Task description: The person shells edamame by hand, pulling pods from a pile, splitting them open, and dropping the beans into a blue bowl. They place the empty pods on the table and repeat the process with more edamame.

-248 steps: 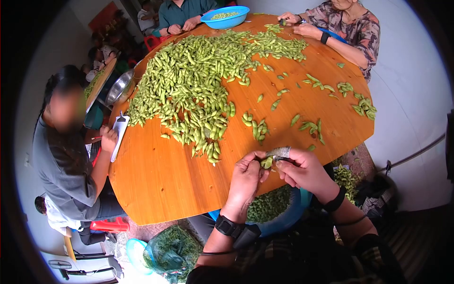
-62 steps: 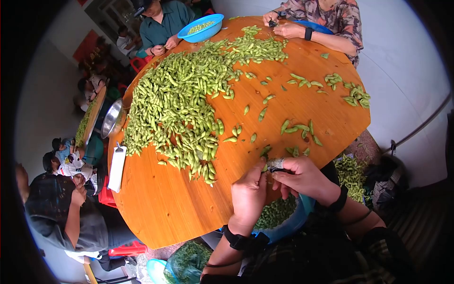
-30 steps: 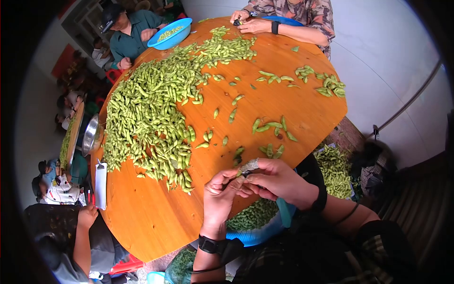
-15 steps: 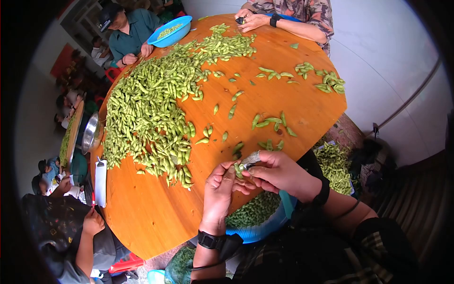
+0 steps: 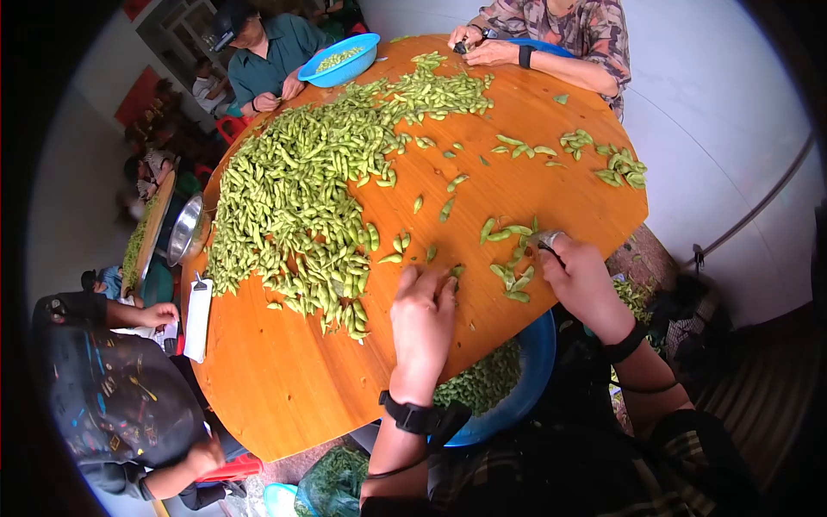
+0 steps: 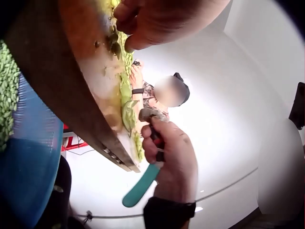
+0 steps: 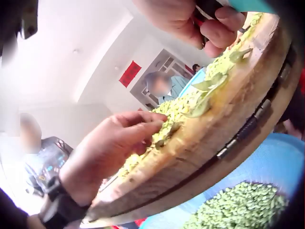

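Observation:
My left hand (image 5: 422, 319) is over the front of the wooden table, fingertips right beside a dark green soybean pod (image 5: 457, 271). In the right wrist view, the thumb and forefinger of that hand come close together above the pods, with nothing visible between them. My right hand (image 5: 586, 280) grips a tool with a teal handle (image 6: 140, 187) and black and red parts; its working end is hidden by the fingers. A grey wrap (image 6: 148, 114) covers a fingertip of this hand. The right hand is beside a small group of pods (image 5: 517, 280) near the table edge.
A large heap of pods (image 5: 297, 198) covers the table's left and back. Below the front edge, a blue basin (image 5: 538, 370) holds shelled green beans. A clipboard (image 5: 197, 319) lies at the left edge. Other people sit around the table, with another blue bowl (image 5: 343, 71) at the back.
My hands, earlier together working on a pod, have moved apart; that pod is out of them. The left hand has come down to the table and the right has moved right beside the loose pods.

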Demonstrator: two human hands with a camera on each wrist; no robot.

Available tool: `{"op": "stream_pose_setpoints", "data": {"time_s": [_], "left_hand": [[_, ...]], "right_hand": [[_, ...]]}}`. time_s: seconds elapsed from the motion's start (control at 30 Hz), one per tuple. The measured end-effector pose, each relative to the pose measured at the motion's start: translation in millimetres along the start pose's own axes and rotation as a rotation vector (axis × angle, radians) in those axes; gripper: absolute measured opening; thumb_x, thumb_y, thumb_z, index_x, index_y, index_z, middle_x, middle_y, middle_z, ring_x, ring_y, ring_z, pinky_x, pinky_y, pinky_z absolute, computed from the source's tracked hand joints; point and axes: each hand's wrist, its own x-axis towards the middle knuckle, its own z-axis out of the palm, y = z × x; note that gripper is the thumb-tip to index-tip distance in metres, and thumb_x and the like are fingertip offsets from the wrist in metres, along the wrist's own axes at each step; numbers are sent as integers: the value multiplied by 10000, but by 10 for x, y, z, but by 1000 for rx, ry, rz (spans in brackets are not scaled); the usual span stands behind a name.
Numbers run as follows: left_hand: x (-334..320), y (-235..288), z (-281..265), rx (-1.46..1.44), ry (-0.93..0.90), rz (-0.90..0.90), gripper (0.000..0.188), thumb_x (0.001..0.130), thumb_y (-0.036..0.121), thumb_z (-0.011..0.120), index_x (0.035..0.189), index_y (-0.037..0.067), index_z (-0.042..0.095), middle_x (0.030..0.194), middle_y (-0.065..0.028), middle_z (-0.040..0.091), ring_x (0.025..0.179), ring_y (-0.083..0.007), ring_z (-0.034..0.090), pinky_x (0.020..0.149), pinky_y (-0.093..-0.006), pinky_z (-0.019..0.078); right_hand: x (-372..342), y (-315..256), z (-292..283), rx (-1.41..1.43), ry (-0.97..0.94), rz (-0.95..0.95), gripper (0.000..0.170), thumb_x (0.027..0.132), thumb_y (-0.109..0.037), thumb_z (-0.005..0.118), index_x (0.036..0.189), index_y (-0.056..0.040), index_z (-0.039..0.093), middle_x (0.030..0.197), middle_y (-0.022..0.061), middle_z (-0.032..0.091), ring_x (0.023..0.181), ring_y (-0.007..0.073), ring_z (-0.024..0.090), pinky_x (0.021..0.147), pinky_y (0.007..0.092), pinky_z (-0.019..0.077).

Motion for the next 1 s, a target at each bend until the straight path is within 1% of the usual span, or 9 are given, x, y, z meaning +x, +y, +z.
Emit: {"op": "stream_pose_setpoints", "data": {"time_s": [0.07, 0.13, 0.27, 0.37, 0.53, 0.67, 0.7, 0.83, 1.0], "left_hand": [[102, -99, 140, 116, -61, 131, 136, 839, 59, 661, 968, 16, 660, 850, -164, 604, 753, -361, 637, 696, -408, 530], [134, -59, 121, 105, -110, 75, 140, 841, 49, 644, 977, 22, 658, 885, -190, 618, 801, -414, 620, 753, -456, 521], [77, -12, 76, -35, -114, 49, 141, 908, 58, 603, 1032, 10, 651, 916, -169, 637, 730, -273, 644, 674, -358, 527], [-65, 127, 22, -472, -240, -172, 184, 969, 77, 551, 1104, 6, 653, 880, -75, 619, 678, -126, 585, 622, -256, 493], [-192, 53, -10, -505, -275, -100, 304, 977, 43, 525, 1274, 9, 582, 855, -51, 585, 638, -79, 528, 584, -222, 477], [-230, 115, -23, 0, -187, 257, 405, 903, 13, 569, 1305, -4, 532, 1004, -226, 626, 791, -344, 671, 671, -374, 551], [-250, 109, -1, -12, -151, 237, 430, 873, -6, 615, 1297, 16, 550, 860, -183, 613, 731, -362, 644, 689, -359, 534], [-271, 77, -26, 62, -157, 204, 409, 877, -1, 616, 1282, 19, 567, 844, -174, 637, 738, -356, 648, 700, -354, 537], [-316, -9, 5, -139, -158, 78, 325, 911, 22, 613, 1235, -3, 607, 843, -123, 680, 663, -152, 665, 611, -273, 532]], "right_hand": [[-27, -21, -17, 109, -28, -17, 146, 891, -24, 562, 1018, 17, 621, 684, 167, 592, 588, 234, 606, 553, 329, 454], [-60, -45, 1, 63, -28, -83, 135, 891, -35, 568, 1000, 24, 622, 676, 154, 600, 562, 217, 600, 535, 325, 450], [-64, -257, 60, 323, -150, 49, 84, 906, -47, 547, 928, 26, 583, 694, 151, 604, 556, 232, 599, 529, 344, 459], [-27, -329, 113, 743, -438, 339, 134, 973, -103, 505, 961, -5, 596, 701, 14, 606, 495, 56, 531, 448, 213, 417], [14, -458, 84, 803, -578, 432, 133, 970, -117, 514, 961, -15, 600, 690, 12, 604, 493, 53, 536, 423, 201, 406], [-30, -412, 140, 735, -599, 418, 135, 969, -121, 520, 961, -20, 610, 696, 10, 603, 492, 53, 539, 423, 194, 399], [-33, -434, 137, 732, -601, 419, 135, 969, -121, 520, 961, -20, 610, 696, 10, 603, 492, 53, 539, 423, 194, 399], [-57, -464, 166, 768, -582, 430, 122, 966, -110, 536, 981, -18, 615, 703, 5, 597, 502, 43, 514, 437, 194, 379], [-100, -438, 284, 950, -531, 517, 122, 965, -114, 554, 1026, -25, 611, 681, -14, 553, 505, 35, 457, 449, 197, 336]]}}
